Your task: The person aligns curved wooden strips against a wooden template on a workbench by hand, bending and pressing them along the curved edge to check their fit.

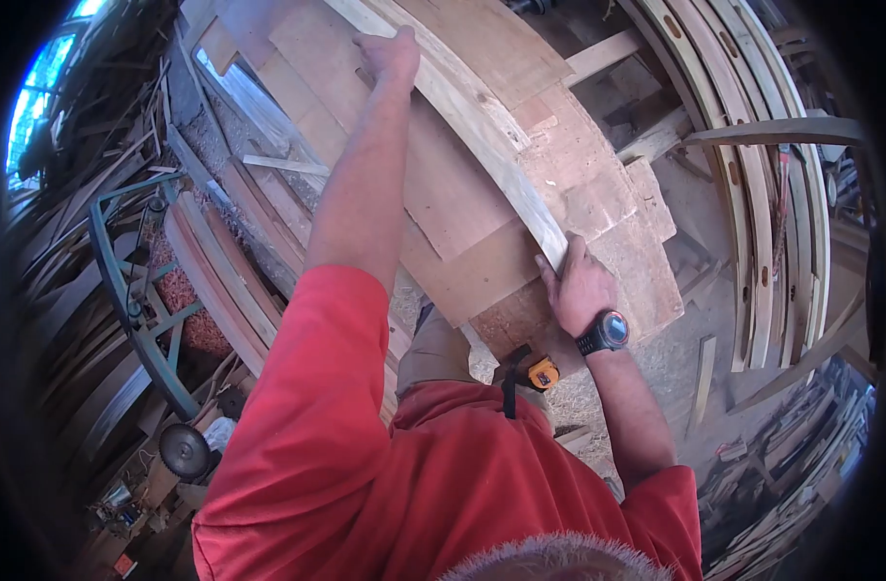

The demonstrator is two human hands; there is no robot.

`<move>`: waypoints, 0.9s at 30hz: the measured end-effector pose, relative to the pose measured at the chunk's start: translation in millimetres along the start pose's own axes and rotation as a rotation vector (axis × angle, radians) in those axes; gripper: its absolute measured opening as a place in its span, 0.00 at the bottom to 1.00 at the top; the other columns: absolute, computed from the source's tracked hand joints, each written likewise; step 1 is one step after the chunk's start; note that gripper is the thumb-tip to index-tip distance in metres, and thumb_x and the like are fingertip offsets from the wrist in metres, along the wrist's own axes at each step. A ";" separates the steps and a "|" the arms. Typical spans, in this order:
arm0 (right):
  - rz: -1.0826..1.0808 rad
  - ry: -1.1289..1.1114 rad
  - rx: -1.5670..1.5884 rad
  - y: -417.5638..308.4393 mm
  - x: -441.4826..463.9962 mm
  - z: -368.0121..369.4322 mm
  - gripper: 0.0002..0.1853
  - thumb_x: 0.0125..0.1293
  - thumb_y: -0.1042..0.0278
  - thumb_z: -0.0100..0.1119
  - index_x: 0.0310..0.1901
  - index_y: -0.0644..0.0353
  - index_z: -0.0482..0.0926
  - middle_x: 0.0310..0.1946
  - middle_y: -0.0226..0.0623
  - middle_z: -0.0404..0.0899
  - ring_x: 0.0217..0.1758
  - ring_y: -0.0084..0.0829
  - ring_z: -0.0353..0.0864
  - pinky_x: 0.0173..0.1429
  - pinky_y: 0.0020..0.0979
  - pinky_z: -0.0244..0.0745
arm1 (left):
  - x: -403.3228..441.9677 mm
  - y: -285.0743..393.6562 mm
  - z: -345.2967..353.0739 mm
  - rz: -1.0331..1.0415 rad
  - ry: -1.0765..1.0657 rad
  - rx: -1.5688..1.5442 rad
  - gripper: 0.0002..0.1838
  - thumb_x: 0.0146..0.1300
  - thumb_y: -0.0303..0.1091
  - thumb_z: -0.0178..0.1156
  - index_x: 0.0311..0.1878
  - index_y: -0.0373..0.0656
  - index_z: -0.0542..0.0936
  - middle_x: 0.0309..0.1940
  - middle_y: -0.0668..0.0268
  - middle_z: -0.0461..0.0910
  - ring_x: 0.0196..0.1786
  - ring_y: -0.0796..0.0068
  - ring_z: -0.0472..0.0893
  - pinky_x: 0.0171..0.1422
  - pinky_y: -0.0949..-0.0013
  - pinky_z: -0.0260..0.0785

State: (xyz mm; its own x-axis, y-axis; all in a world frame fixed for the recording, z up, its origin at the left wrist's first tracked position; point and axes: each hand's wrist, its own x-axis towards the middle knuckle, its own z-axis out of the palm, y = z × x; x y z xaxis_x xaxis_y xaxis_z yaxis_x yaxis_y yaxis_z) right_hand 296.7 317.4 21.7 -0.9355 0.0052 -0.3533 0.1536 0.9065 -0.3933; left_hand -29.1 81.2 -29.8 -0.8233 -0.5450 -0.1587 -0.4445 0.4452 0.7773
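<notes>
Right hand [583,290] has the near end of a long pale wooden strip [482,145] pinched, thumb on one side and fingers on the other, no slack that I can see. Left hand [390,56] is way up the same strip, against its left edge with the arm stretched out. Can't tell if those fingers are actually wrapped around it or just pressing, the undersides are hidden.

The strip lies lengthwise over the work surface, running from the top of the view down to the right hand, and it looks bowed, though the lens bends everything. On its left are flat thin brown panels [453,208] overlapping each other, and on its right another panel [491,48] plus a dusty reddish-brown wooden top [608,223].

There's a chunky black watch [603,332] on the right wrist, and an orange tape measure [542,374] at the waist, below the bench edge.

Further out, a stack of long slotted boards [743,194] stands off to the right, with a heap of offcuts [792,484] below. Over on the left: curved planks [225,266], a green metal frame [138,329] and a round toothed blade [184,450].
</notes>
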 end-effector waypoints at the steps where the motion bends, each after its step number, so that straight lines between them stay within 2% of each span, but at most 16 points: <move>1: 0.004 -0.006 0.006 -2.2 3.0 -1.2 0.24 0.70 0.52 0.64 0.50 0.65 0.69 0.35 0.56 0.84 0.38 0.55 0.86 0.42 0.49 0.82 | 3.1 0.2 -0.7 0.000 0.002 -0.013 0.39 0.57 0.39 0.67 0.62 0.26 0.58 0.60 0.34 0.72 0.63 0.40 0.77 0.70 0.49 0.71; 5: 0.013 -0.039 0.003 -5.6 15.3 4.0 0.26 0.71 0.50 0.62 0.56 0.64 0.69 0.34 0.55 0.84 0.38 0.56 0.86 0.41 0.50 0.82 | 30.8 -8.7 6.3 -0.008 0.011 -0.043 0.40 0.56 0.40 0.67 0.63 0.26 0.59 0.62 0.34 0.71 0.64 0.40 0.76 0.71 0.49 0.70; 8: 0.024 -0.042 0.023 -14.5 23.5 2.4 0.24 0.71 0.51 0.62 0.52 0.64 0.69 0.34 0.56 0.84 0.38 0.56 0.86 0.41 0.51 0.82 | 44.1 -10.4 6.8 0.000 0.010 -0.046 0.40 0.56 0.41 0.67 0.63 0.27 0.59 0.63 0.35 0.71 0.65 0.41 0.75 0.72 0.49 0.68; 10: 0.009 -0.018 0.049 -17.7 28.2 2.2 0.23 0.72 0.51 0.62 0.49 0.64 0.68 0.34 0.58 0.84 0.37 0.57 0.86 0.41 0.51 0.82 | 53.2 -11.8 8.1 -0.007 0.036 -0.014 0.43 0.54 0.42 0.71 0.63 0.25 0.59 0.63 0.33 0.71 0.65 0.42 0.76 0.72 0.55 0.70; 11: 0.007 -0.017 0.049 -18.6 30.7 1.8 0.23 0.72 0.51 0.62 0.49 0.64 0.68 0.34 0.58 0.84 0.37 0.57 0.86 0.41 0.51 0.82 | 55.9 -13.4 9.0 -0.007 0.038 -0.015 0.43 0.54 0.42 0.71 0.63 0.25 0.59 0.63 0.33 0.71 0.65 0.42 0.76 0.72 0.55 0.70; 13: 0.021 -0.021 0.057 -22.2 31.5 2.0 0.22 0.72 0.51 0.62 0.46 0.63 0.67 0.33 0.59 0.83 0.37 0.59 0.86 0.42 0.52 0.82 | 50.0 -10.1 3.8 -0.004 0.012 -0.120 0.46 0.55 0.44 0.72 0.66 0.23 0.59 0.65 0.33 0.70 0.67 0.42 0.74 0.73 0.56 0.68; 16: -0.006 0.003 0.058 -22.0 32.4 3.2 0.23 0.72 0.51 0.61 0.46 0.64 0.66 0.33 0.59 0.83 0.37 0.59 0.86 0.42 0.52 0.82 | 3.7 -6.9 -0.6 0.010 0.019 -0.118 0.50 0.56 0.46 0.73 0.69 0.21 0.57 0.68 0.33 0.67 0.71 0.42 0.71 0.77 0.57 0.64; 18: -0.010 0.003 0.055 -22.3 32.7 5.2 0.23 0.72 0.51 0.61 0.46 0.64 0.66 0.33 0.59 0.83 0.37 0.59 0.86 0.42 0.52 0.82 | -44.2 -18.2 0.9 0.042 -0.027 -0.249 0.52 0.58 0.47 0.73 0.71 0.20 0.55 0.70 0.32 0.63 0.74 0.41 0.67 0.79 0.56 0.60; 20: -0.014 0.011 0.049 -21.9 33.8 2.0 0.23 0.72 0.51 0.61 0.46 0.64 0.66 0.33 0.59 0.83 0.37 0.59 0.86 0.42 0.52 0.82 | -100.7 -24.2 3.5 0.016 -0.069 -0.233 0.51 0.58 0.46 0.73 0.70 0.18 0.55 0.70 0.30 0.62 0.74 0.40 0.66 0.79 0.54 0.59; 23: -0.004 -0.020 0.047 -26.6 33.8 -2.4 0.23 0.72 0.51 0.61 0.45 0.64 0.66 0.34 0.60 0.83 0.38 0.59 0.85 0.42 0.52 0.82 | -153.9 -36.4 9.2 0.049 -0.098 -0.273 0.49 0.58 0.43 0.72 0.68 0.18 0.55 0.67 0.27 0.64 0.72 0.38 0.68 0.78 0.53 0.60; 25: 0.038 -0.054 0.089 -27.0 33.1 -5.6 0.21 0.70 0.53 0.62 0.46 0.64 0.69 0.41 0.57 0.82 0.44 0.56 0.85 0.48 0.51 0.81 | -167.4 -33.4 10.4 0.052 -0.058 -0.189 0.43 0.60 0.41 0.70 0.66 0.23 0.56 0.59 0.30 0.70 0.62 0.34 0.75 0.70 0.47 0.67; 27: 0.020 -0.052 0.126 -22.9 34.3 -8.6 0.21 0.69 0.53 0.63 0.48 0.63 0.69 0.42 0.58 0.82 0.45 0.56 0.85 0.49 0.52 0.81 | -167.0 -30.3 12.7 0.076 -0.042 -0.183 0.43 0.60 0.40 0.70 0.66 0.24 0.56 0.58 0.29 0.71 0.61 0.34 0.76 0.68 0.47 0.68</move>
State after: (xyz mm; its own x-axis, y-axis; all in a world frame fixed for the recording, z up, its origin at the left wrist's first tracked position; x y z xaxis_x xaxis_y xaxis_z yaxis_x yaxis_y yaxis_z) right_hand 258.4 300.5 25.9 -0.9146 -0.0024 -0.4043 0.2136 0.8461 -0.4883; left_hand 117.4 167.8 -34.7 -0.8679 -0.4825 -0.1179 -0.3122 0.3453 0.8850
